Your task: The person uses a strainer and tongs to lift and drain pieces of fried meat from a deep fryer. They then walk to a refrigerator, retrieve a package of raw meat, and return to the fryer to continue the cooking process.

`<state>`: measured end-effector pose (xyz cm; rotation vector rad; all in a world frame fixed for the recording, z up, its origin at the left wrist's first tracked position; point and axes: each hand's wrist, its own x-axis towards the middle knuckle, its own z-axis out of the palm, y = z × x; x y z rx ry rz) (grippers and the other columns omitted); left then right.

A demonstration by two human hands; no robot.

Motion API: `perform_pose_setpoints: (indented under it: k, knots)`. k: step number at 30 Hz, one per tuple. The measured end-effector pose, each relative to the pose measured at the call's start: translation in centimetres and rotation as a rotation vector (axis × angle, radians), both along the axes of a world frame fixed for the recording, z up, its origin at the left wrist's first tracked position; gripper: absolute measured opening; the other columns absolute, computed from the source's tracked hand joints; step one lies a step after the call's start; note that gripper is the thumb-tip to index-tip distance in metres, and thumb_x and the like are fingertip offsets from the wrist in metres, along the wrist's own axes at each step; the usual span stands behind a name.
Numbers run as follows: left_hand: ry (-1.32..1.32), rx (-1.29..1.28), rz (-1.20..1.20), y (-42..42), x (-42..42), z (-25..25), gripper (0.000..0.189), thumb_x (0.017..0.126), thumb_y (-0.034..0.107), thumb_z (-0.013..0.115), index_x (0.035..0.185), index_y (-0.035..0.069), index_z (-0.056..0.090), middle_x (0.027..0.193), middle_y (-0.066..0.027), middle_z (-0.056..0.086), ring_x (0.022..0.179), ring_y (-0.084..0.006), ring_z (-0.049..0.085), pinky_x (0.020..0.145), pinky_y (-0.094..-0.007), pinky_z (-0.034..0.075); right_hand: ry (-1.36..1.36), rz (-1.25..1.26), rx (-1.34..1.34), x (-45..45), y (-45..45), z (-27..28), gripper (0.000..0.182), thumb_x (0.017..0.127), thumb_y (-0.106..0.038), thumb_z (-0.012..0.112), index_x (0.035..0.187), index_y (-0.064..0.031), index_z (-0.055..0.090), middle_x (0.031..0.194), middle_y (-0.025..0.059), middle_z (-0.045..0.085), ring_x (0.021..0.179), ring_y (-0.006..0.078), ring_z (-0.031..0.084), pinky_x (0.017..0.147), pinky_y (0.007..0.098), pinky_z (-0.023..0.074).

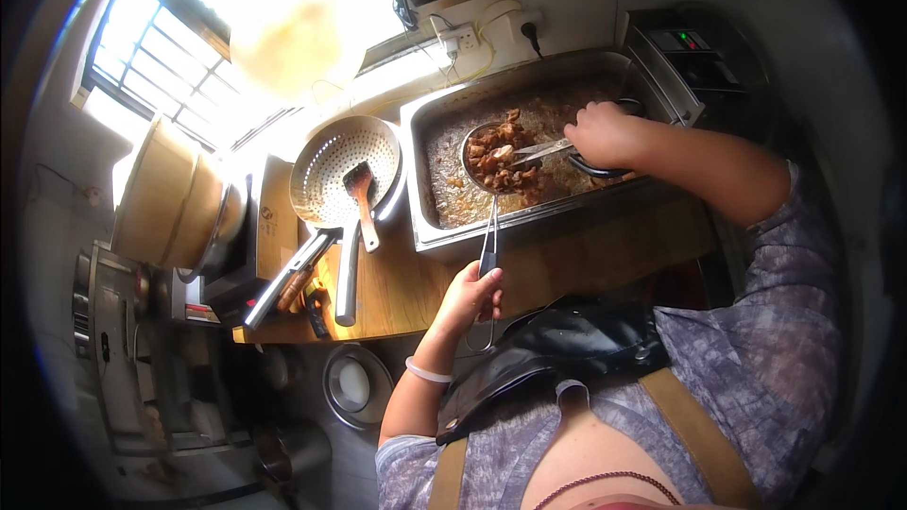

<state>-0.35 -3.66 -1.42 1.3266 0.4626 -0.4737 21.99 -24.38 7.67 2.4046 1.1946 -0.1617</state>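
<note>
My left hand (469, 299) grips the dark handle of a round wire skimmer (493, 216), its bowl held over a rectangular steel basin (418, 191). Brown chunks of cooked food, probably meat, (489, 149) fill the bowl. My right hand (608, 133) holds scissors (560, 146) with black handles. Their blades point left into the food, parted around or beside a paler piece; I cannot tell which. Brown, oily-looking liquid (453, 188) with loose bits lies in the basin below.
Left of the basin, a perforated metal strainer (319, 177) holds a wooden-handled brush (363, 209). A control box (684, 42) with lit indicators adjoins the basin's right end. Wall sockets (464, 37) and cables run behind it. The wooden counter's front edge (397, 331) is close to me.
</note>
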Motion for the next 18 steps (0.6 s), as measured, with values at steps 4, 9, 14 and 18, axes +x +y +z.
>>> perform_pose_setpoints:
  k: [4,9,14,18]
  knots:
    - [0.016,0.049,0.034,0.1,0.1,0.1,0.019,0.087,0.024,0.055,0.087,0.009,0.044,0.056,-0.0013,0.05,0.04,-0.0143,0.051,0.034,-0.0226,0.037,0.077,-0.06,-0.12,0.9,1.6,1.3,0.021,0.082,-0.016,0.045,0.094,-0.0052,0.058,0.096,0.0145,0.061,0.09,0.0283,0.059,0.073,0.0381,0.0472]
    - [-0.146,1.104,-0.264,2.5,1.3,2.2,0.021,0.085,0.019,0.054,0.081,0.0,0.047,0.063,-0.018,0.058,0.046,-0.0254,0.056,0.046,-0.0373,0.044,0.107,-0.094,0.008,0.8,0.8,3.9,0.02,0.082,-0.015,0.044,0.094,-0.0041,0.057,0.092,0.0157,0.062,0.087,0.0288,0.06,0.074,0.0375,0.0478]
    - [-0.486,1.783,-0.411,5.5,5.3,2.9,0.006,0.076,0.007,0.047,0.073,0.005,0.052,0.062,-0.0162,0.06,0.06,-0.0311,0.062,0.056,-0.0403,0.05,0.012,-0.149,0.18,2.4,-3.3,3.4,0.02,0.082,-0.01,0.044,0.098,-0.0056,0.055,0.085,0.015,0.059,0.083,0.0306,0.059,0.071,0.04,0.0469]
    - [-0.351,1.885,-0.442,5.9,10.2,5.6,0.013,0.081,0.011,0.046,0.079,0.004,0.058,0.07,-0.0177,0.061,0.066,-0.0334,0.061,0.059,-0.0419,0.049,0.004,-0.204,0.323,1.7,-7.2,4.5,0.029,0.081,-0.01,0.048,0.11,-0.0083,0.053,0.091,0.0138,0.058,0.086,0.0298,0.057,0.073,0.0393,0.0461]
